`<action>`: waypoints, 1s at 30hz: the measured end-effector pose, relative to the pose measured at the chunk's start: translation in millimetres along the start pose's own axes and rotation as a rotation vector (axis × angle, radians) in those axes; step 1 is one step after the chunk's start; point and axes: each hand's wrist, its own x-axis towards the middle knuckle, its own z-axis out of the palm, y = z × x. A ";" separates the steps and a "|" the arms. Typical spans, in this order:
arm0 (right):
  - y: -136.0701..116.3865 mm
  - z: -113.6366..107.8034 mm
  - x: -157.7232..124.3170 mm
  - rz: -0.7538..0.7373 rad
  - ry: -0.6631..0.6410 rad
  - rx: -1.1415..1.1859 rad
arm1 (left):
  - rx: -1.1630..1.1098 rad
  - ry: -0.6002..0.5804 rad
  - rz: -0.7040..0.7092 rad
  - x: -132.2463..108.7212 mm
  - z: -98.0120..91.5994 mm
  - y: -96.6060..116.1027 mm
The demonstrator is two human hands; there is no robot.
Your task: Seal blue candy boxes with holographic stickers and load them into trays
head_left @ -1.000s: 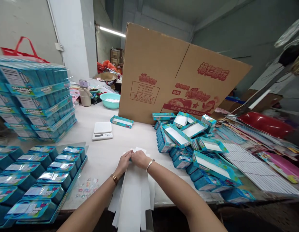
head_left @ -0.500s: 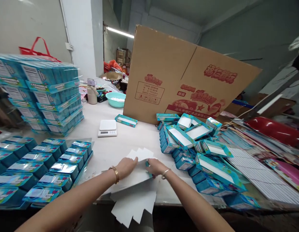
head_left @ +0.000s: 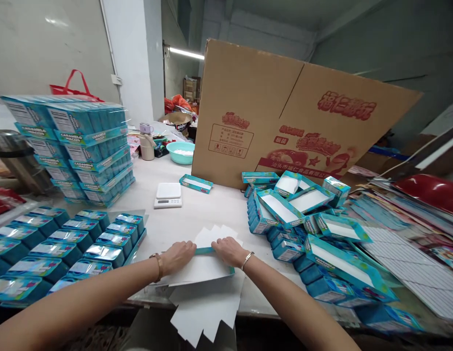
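My left hand and my right hand both press and grip a flat card blank, white on its face with a teal folded edge along the far side. The fingers of both hands curl over that teal edge. Under it lies a fanned stack of white card blanks that hangs over the table's near edge. A bracelet sits on each wrist.
A tray of filled teal boxes sits at the left, and wrapped stacks of boxes stand behind. A white scale, one loose teal tray, a heap of open teal trays at the right, and a large brown carton behind.
My hands have spread apart from a joined pinch. One blank has been lifted off the stack and turned crosswise, its teal edge folded up. The camera has shifted left.
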 end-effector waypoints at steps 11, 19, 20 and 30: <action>-26.4 -24.2 45.0 -0.032 0.040 0.304 | -0.182 0.155 -0.026 20.7 -40.3 -12.0; -12.3 -6.8 23.8 0.196 0.361 0.737 | -1.288 0.769 -0.522 -5.0 -32.0 16.6; -17.3 -0.9 22.8 0.213 0.395 0.763 | -1.467 0.735 -0.508 -3.4 -23.9 26.2; -30.9 49.8 35.1 0.384 0.774 1.144 | -1.463 0.351 -0.243 9.6 8.8 11.7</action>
